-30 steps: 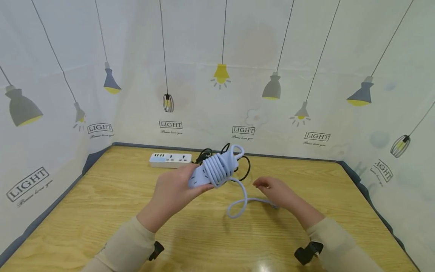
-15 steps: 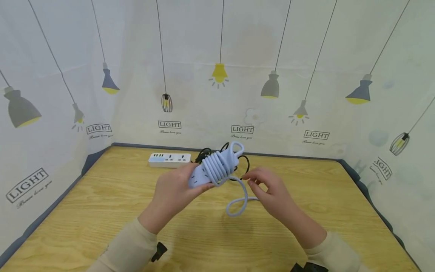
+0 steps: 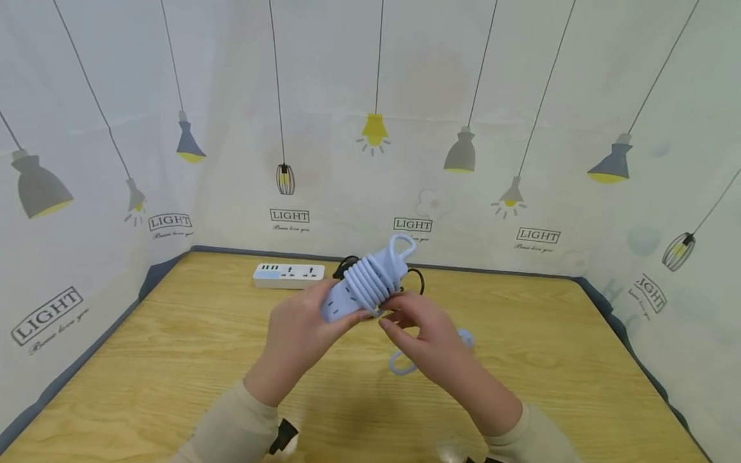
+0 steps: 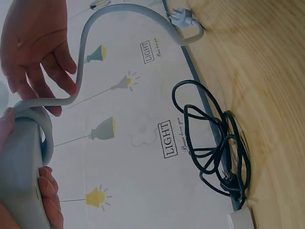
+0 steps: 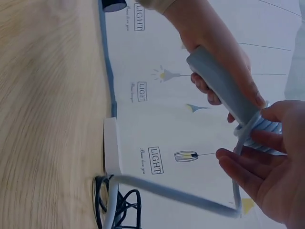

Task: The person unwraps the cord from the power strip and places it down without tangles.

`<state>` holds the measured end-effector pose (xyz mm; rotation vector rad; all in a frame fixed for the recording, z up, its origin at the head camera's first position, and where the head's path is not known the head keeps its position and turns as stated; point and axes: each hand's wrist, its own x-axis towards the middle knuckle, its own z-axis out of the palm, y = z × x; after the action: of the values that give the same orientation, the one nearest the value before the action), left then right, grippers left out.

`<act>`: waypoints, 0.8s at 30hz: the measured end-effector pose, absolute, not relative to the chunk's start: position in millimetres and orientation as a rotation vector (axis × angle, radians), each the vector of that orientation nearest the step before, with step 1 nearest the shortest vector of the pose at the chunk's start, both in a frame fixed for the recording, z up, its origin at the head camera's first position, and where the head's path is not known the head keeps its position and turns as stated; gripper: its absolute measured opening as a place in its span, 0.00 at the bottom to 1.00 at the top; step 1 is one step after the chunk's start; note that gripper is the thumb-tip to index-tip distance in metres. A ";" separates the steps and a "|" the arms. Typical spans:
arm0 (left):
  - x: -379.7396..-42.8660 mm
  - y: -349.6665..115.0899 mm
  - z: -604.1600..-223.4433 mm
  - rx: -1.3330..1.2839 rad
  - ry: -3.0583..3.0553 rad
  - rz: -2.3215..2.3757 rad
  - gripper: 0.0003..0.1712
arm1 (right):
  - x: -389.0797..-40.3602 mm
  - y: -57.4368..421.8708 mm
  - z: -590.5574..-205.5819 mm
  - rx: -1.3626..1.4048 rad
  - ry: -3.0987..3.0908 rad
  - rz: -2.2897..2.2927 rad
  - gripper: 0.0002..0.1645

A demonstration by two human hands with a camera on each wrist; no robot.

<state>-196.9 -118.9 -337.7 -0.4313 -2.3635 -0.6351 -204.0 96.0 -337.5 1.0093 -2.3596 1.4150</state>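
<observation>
My left hand (image 3: 303, 321) grips a pale blue power strip (image 3: 340, 302) by one end, holding it tilted above the table. Several turns of its thick cord (image 3: 370, 283) are wound around the strip, and a loop stands at the far end. My right hand (image 3: 425, 334) is at the near side of the coil, its fingers touching the cord where it leaves the windings; thumb and fingers stand apart. In the left wrist view the free cord (image 4: 81, 52) runs past the right fingertips to a plug (image 4: 183, 18) on the table.
A white power strip (image 3: 289, 276) with sockets and USB ports lies at the back left of the wooden table (image 3: 202, 366). Beside it is a tangled black cable (image 4: 219, 143). A printed cloth (image 3: 324, 83) with lamp pictures stands around the table's back and sides.
My right hand has moved left and inward from the table's right side to the wound cord. The left hand keeps its grip on the pale blue strip, almost unmoved.
</observation>
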 end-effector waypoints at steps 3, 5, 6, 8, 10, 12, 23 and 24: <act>-198.1 -116.9 -335.5 -0.420 -2.369 -0.655 0.31 | -205.3 89.7 -338.9 0.964 -2.335 1.456 0.10; -198.4 -115.8 -332.7 -0.417 -2.387 -0.674 0.34 | -205.9 87.1 -340.2 0.937 -2.311 1.460 0.09; -198.5 -115.3 -331.1 -0.417 -2.397 -0.687 0.36 | -206.0 86.5 -340.8 0.927 -2.299 1.453 0.08; -198.6 -114.4 -327.7 -0.428 -2.425 -0.697 0.39 | -206.5 86.4 -342.0 0.924 -2.274 1.445 0.08; -198.7 -113.5 -325.5 -0.445 -2.453 -0.686 0.41 | -206.5 87.0 -342.7 0.927 -2.261 1.432 0.08; -198.8 -113.0 -324.6 -0.465 -2.470 -0.660 0.39 | -206.9 87.3 -343.6 0.939 -2.251 1.424 0.08; -201.3 -111.3 -328.9 -0.541 -2.371 -0.510 0.27 | -208.3 85.1 -346.8 0.975 -2.251 1.420 0.06; -202.1 -111.9 -329.8 -0.543 -2.370 -0.507 0.27 | -208.6 85.0 -347.4 0.974 -2.255 1.434 0.06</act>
<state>-202.1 -111.9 -329.8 -0.5432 -2.3702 -0.5072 -208.6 85.0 -347.4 0.9744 -2.2554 1.4344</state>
